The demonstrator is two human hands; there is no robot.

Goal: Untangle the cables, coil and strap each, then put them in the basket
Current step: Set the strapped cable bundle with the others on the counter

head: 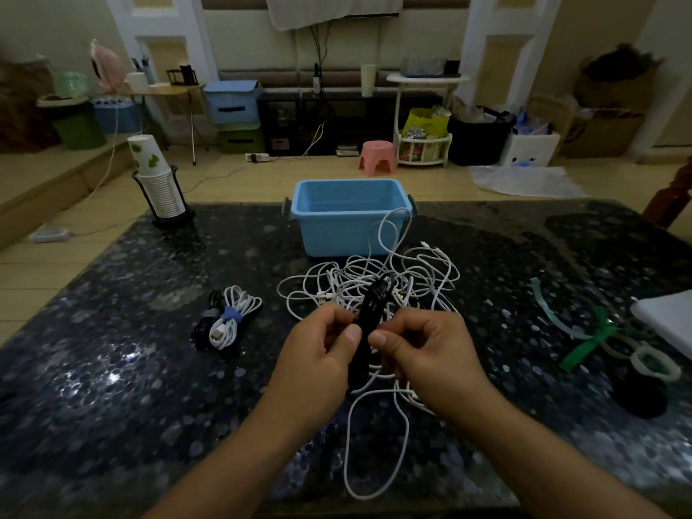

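Observation:
Both hands hold a coiled black cable (pixel 374 301) upright over the table's middle. My left hand (pixel 322 346) pinches it from the left, my right hand (pixel 419 346) from the right. Behind and under them spreads a tangle of white cables (pixel 393 279), with one loop trailing toward me. A blue plastic basket (pixel 318 226) stands behind the tangle, with a white loop leaning on its front right corner. To the left lie a strapped white coil (pixel 236 320) with a blue strap and a strapped black coil (pixel 206 324) side by side.
Green and pale straps (pixel 588 342) and a roll of tape (pixel 653 363) lie at the right, near a white sheet (pixel 670 316). A stack of paper cups in a black holder (pixel 161 189) stands at the table's far left corner.

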